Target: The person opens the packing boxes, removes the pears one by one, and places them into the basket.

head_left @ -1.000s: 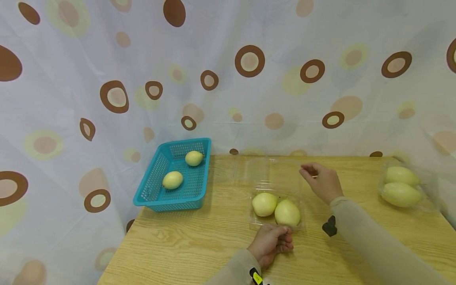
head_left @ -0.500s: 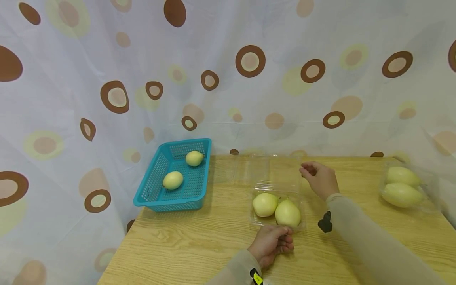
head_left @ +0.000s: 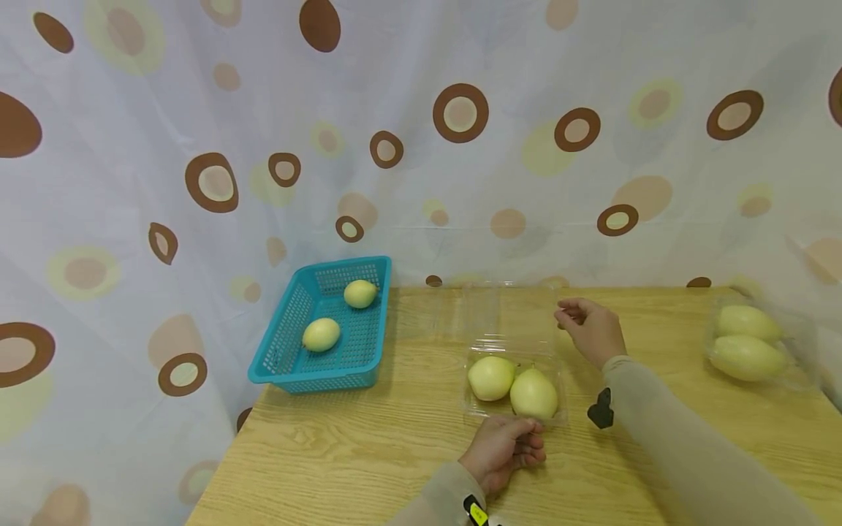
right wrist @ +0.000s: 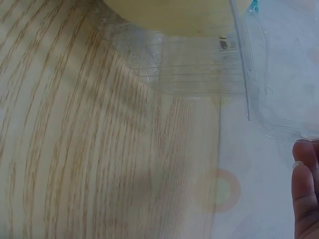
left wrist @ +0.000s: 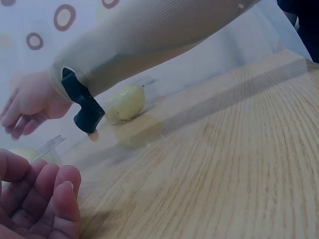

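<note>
Your right hand (head_left: pixel 590 332) pinches the raised lid (right wrist: pixel 286 64) by its edge; your left hand (head_left: pixel 501 449), loosely curled, is at the near rim of the box (head_left: pixel 562 398), grip unclear. Short of the bench's (head_left: pixel 342 453) back edge, two pears (head_left: pixel 533 393) sit inside. Steady that rim; guide the lid gently.

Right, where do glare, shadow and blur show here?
Head: thin glints on the clear ridged plastic box. Left wrist: hazy, the round yellow pear soft-edged, shadow beside the left hand. Right wrist: faint shadows across the brown wooden table.
</note>
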`<state>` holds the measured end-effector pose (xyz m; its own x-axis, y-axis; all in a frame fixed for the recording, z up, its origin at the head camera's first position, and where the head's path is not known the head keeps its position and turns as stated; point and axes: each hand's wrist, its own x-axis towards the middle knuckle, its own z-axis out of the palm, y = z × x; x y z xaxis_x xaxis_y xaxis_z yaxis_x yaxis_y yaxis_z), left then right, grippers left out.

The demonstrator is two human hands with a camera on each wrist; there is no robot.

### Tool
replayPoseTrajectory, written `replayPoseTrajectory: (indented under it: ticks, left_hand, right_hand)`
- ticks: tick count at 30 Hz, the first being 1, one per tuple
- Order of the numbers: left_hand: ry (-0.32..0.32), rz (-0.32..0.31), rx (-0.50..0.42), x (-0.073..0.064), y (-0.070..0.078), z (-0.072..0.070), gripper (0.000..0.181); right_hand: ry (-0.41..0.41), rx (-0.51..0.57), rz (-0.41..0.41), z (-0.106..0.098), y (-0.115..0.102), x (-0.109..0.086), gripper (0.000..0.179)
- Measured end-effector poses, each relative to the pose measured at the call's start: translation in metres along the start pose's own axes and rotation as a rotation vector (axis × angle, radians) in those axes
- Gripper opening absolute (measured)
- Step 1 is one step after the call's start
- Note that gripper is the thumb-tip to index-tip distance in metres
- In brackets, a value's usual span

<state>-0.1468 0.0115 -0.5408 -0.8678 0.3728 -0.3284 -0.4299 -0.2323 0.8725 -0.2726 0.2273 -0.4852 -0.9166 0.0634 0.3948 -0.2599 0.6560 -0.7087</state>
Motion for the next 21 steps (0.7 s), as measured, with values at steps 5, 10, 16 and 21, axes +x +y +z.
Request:
replayPoseTrajectory:
  ticks: [5,10,16,21]
  left_hand:
    - [-0.014,-0.008,0.006,0.000,0.001,-0.001,0.025]
    - [-0.020,-0.011,0.005,0.000,0.002,-0.001,0.025]
    - [-0.022,-0.010,0.006,0.000,0.002,-0.001,0.026]
    - [-0.024,-0.015,0.010,0.000,0.002,-0.002,0.027]
  right_hand:
    - [-0.027,0.007,0.011,0.000,0.002,-0.001,0.032]
    - [-0.072,0.031,0.045,0.003,0.008,-0.004,0.036]
    - [-0.126,0.087,0.094,0.007,0.018,-0.012,0.038]
    - [-0.174,0.146,0.131,0.011,0.025,-0.019,0.039]
